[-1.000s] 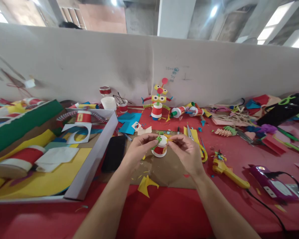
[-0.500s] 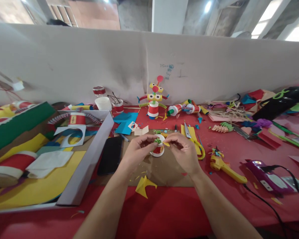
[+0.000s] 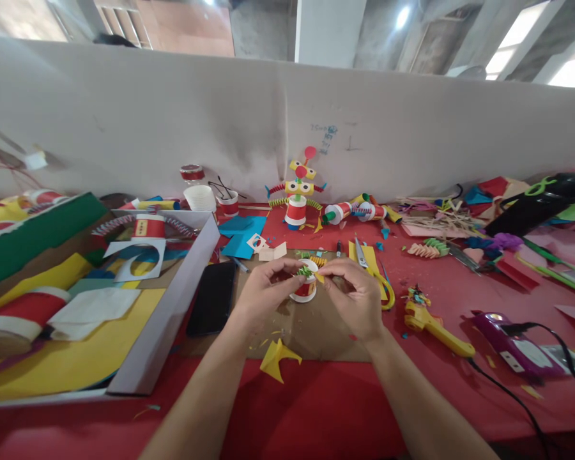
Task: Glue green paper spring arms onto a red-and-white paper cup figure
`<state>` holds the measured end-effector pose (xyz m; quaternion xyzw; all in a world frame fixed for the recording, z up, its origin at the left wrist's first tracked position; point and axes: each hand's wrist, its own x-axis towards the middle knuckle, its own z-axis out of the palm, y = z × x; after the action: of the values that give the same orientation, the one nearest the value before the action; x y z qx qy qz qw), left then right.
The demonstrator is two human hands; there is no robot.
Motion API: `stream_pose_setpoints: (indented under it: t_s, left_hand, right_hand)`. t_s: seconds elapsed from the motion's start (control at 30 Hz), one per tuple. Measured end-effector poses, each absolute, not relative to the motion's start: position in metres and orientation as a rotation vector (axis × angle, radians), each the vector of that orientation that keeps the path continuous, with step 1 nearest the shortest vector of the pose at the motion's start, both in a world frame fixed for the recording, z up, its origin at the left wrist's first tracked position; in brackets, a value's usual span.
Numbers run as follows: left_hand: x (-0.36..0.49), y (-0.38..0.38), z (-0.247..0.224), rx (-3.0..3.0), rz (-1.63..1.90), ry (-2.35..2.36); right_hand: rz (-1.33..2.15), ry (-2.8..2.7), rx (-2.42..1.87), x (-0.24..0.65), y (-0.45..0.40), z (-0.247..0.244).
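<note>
1. Standing on a brown cardboard sheet [image 3: 311,335], between both hands: a red-and-white paper cup [image 3: 303,292].
2. Pinching a green accordion-folded paper strip [image 3: 305,272] at the cup's white top, thumb and fingertips of the left hand [image 3: 265,289] closed on it; contact with the cup unclear.
3. Gripping a small yellow paper piece [image 3: 319,278] in the closed fingertips of the right hand [image 3: 356,292], just beside the cup.
4. Lying nearer the body: a jagged yellow paper scrap [image 3: 280,361].
5. Lying left of the sheet: a black phone [image 3: 212,299]; right: yellow-handled metal scissors [image 3: 361,253].
</note>
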<state>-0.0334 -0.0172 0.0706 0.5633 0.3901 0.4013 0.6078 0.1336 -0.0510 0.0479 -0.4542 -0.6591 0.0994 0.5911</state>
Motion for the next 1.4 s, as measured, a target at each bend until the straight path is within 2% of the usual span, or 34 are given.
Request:
stream_pose_setpoints:
  t_s: [0.8,1.4]
  left_hand:
    - [-0.0333,-0.0177,0.0728,1.364,0.955,0.929]
    - [-0.0317,-0.02,0.0737,1.518,0.975,0.989]
  right_hand:
    - [-0.002,-1.616,-1.025,0.1282,-0.0542,0.04]
    - [0.092,-1.565,-1.129,0.1265,-0.0533,0.04]
